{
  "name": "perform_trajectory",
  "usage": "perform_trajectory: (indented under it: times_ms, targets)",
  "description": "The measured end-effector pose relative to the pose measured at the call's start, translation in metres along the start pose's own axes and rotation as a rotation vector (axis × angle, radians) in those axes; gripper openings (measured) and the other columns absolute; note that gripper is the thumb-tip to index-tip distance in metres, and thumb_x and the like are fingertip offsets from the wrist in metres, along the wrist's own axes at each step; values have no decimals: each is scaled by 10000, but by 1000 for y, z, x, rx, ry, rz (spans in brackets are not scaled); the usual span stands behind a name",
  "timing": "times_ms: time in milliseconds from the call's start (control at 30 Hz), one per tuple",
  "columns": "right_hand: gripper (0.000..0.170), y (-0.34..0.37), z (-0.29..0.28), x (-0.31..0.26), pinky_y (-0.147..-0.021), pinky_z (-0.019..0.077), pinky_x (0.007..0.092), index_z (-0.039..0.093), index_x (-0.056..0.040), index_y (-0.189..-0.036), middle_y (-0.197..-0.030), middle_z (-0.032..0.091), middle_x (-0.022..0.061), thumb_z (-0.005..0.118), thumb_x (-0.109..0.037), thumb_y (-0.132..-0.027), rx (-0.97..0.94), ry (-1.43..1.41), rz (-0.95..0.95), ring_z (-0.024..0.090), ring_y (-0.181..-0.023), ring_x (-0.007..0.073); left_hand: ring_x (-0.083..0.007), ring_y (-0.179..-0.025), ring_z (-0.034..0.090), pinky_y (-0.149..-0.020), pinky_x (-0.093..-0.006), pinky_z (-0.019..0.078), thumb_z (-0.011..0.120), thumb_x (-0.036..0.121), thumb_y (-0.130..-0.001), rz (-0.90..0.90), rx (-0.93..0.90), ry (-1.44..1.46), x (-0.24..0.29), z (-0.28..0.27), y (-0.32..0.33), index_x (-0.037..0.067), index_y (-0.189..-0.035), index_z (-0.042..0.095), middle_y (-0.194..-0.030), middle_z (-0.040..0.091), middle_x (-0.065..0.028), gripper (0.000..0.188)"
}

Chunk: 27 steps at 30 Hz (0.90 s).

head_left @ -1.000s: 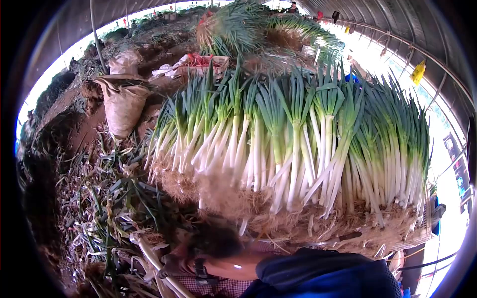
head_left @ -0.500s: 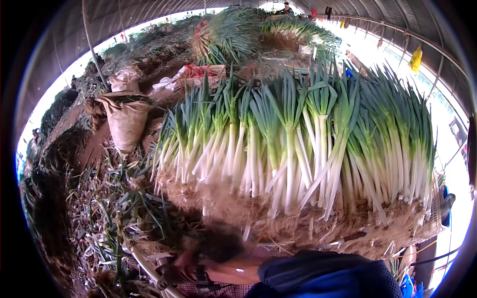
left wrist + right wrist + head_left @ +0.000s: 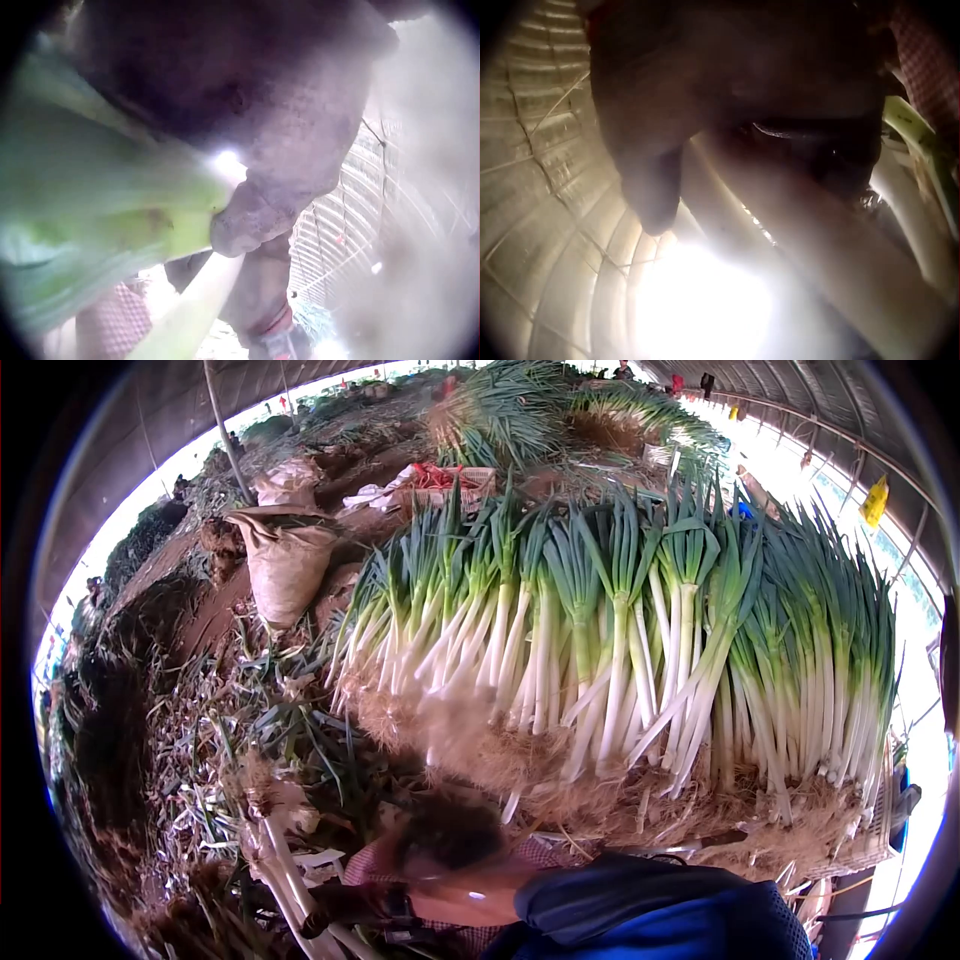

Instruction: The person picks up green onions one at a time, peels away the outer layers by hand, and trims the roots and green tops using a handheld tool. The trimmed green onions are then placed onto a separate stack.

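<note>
White leek stalks slant across the bottom of the head view, where a dark hand at the end of a blue-sleeved arm grips them. In the left wrist view my left hand curls its fingers round a leek, green leaves on the left and pale stalk below; another hand shows just behind. In the right wrist view my right hand, dark and close to the lens, has its fingers round thick white stalks. Glare hides part of that grip. The left hand cannot be made out in the head view.
A long row of leeks stands roots down beyond the arm. Leaf scraps cover the ground on the left, near a beige sack. Farther back are a crate with red ties and a leek heap.
The head view has shifted, so the row and sack sit farther right. The gripped stalks have swung more upright, and their root ends show more plainly at the lower left.
</note>
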State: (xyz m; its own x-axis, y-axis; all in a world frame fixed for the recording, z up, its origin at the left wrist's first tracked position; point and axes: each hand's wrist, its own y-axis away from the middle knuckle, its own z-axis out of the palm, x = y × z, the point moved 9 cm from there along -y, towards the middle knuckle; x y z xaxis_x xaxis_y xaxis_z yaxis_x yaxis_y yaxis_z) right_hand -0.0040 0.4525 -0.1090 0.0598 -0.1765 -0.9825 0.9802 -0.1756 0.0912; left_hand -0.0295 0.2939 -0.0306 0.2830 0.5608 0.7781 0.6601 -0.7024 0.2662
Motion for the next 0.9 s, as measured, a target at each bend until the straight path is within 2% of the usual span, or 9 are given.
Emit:
perform_trajectory:
  times_ms: [233, 333, 400, 467, 600, 733, 833, 867, 900]
  targets:
    - [353, -15, 27, -14, -981, 570, 406, 691, 4, -1238, -1101, 757, 135, 782, -210, -972, -81, -18, -34, 709, -1113, 240, -425, -1439, 547, -1189, -490, 462, 920, 487, -855, -9, 83, 101, -21, -57, 37, 15, -1656, 388, -1570, 554, -274, 1071]
    - [363, -30, 56, -16, -989, 569, 408, 688, 2, -1247, -1106, 756, 137, 786, -211, -971, -140, -15, -47, 708, -1124, 241, -414, -1408, 568, -1192, -482, 462, 1001, 443, -762, 129, 290, -395, 17, -50, 43, 16, -1663, 359, -1590, 531, -267, 1187]
    - [369, -37, 68, -25, -994, 568, 409, 686, 1, -1252, -1110, 755, 138, 789, -212, -970, -176, -20, -63, 708, -1132, 242, -378, -1395, 577, -1201, -468, 454, 1039, 381, -703, -16, 346, -482, -12, -43, 31, 20, -1665, 342, -1589, 531, -229, 1242]
    - [375, -45, 84, -26, -1000, 567, 411, 684, 0, -1258, -1113, 754, 139, 791, -214, -969, -205, -15, -70, 708, -1140, 243, -306, -1384, 591, -1172, -442, 482, 1043, 335, -698, 278, 435, -442, -12, -47, 23, 19, -1652, 364, -1536, 579, -190, 1213]
    - [388, -45, 95, -35, -1011, 566, 414, 680, -2, -1270, -1120, 753, 142, 796, -216, -968, -257, -36, -77, 708, -1156, 244, -172, -1173, 646, -1057, -306, 540, 1016, 263, -758, 25, 400, -21, -66, -55, 20, 23, -1597, 447, -1356, 671, -87, 1042]
    - [401, -49, 114, -37, -1022, 565, 416, 676, -4, -1281, -1127, 751, 144, 801, -218, -967, -302, -32, -92, 707, -1172, 246, -174, -1129, 642, -1011, -315, 557, 1019, 258, -756, -4, 537, -192, -43, -64, 23, 29, -1563, 496, -1309, 685, -76, 989]
    - [410, -50, 125, -43, -1030, 564, 418, 673, -5, -1290, -1132, 750, 146, 804, -219, -966, -333, -25, -117, 707, -1183, 247, -256, -1083, 684, -946, -365, 565, 637, 350, -1083, -60, 535, 690, -31, -53, -6, 1, -1465, 598, -1146, 717, -150, 519]
    - [414, -45, 127, -46, -1033, 563, 419, 672, -6, -1293, -1134, 750, 147, 806, -220, -965, -343, -27, -135, 707, -1187, 247, -230, -981, 684, -857, -307, 589, 551, 447, -1127, -186, 558, 1269, -58, -41, 0, -12, -1466, 596, -1034, 722, -102, 573]
    - [417, -38, 129, -53, -1036, 563, 420, 671, -6, -1296, -1135, 749, 147, 807, -221, -965, -351, -17, -154, 707, -1191, 248, -230, -981, 684, -857, -307, 589, 551, 447, -1127, -204, 648, 1240, -99, -54, -6, -12, -1466, 596, -1034, 722, -102, 573]
